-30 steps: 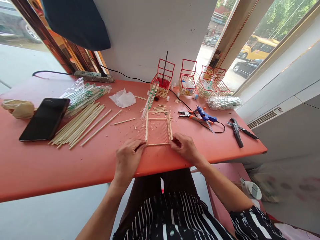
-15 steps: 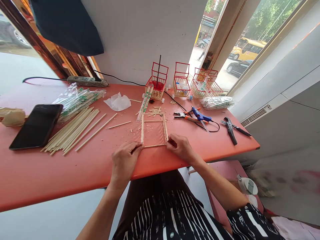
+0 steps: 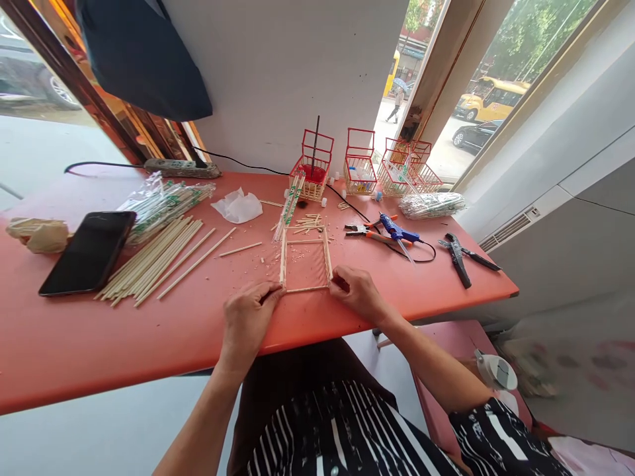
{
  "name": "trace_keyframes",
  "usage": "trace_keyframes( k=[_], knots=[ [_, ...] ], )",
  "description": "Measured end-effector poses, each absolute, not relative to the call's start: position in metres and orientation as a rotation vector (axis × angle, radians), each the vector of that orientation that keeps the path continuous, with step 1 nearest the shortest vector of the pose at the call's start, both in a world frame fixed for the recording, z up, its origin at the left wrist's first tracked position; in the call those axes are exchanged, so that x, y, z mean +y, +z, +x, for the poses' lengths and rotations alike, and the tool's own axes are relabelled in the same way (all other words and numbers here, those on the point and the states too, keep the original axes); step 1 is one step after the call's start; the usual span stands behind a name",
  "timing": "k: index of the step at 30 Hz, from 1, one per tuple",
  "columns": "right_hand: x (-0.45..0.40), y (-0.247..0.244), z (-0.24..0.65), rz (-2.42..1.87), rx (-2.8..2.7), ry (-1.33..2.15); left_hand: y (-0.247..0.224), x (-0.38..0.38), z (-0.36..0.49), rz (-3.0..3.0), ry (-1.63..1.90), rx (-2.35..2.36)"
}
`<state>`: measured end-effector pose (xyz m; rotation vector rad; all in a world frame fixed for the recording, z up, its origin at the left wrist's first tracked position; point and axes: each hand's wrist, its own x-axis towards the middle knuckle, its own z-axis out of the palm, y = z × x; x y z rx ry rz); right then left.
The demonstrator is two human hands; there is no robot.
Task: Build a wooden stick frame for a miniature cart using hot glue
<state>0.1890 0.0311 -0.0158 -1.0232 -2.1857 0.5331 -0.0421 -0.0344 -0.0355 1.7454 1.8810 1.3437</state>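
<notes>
On the red table, close to its front edge, stands a small frame of pale wooden sticks (image 3: 306, 289) with upright slatted sides. My left hand (image 3: 251, 314) pinches its near left corner between thumb and fingers. At the near right corner, my right hand (image 3: 358, 291) grips with curled fingers. A single stick runs across the frame's near side between both hands. Beyond the frame lie short cut stick pieces (image 3: 308, 222) and crumbs of wood. Wrapped chopsticks (image 3: 292, 201) with green print lean near the frame's far left corner.
Loose sticks (image 3: 153, 261), a black phone (image 3: 89, 252) and a crumpled white tissue (image 3: 238, 205) lie left. To the right are a blue glue gun (image 3: 397, 228), orange-handled pliers (image 3: 370, 231) and black-handled pliers (image 3: 459, 258). Red-trimmed stick carts (image 3: 360, 173) stand along the wall.
The view has shifted slightly, so the phone and sticks on the left appear further right. Both hands keep their hold on the frame's near corners, with almost no movement.
</notes>
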Motion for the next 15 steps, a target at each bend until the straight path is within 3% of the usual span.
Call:
trace_keyframes(
  k=[15],
  knots=[
    [0.0313,-0.0145,0.1891,-1.013,-2.193,0.523,-0.0358,-0.0344,-0.043,1.736,1.336,1.896]
  ],
)
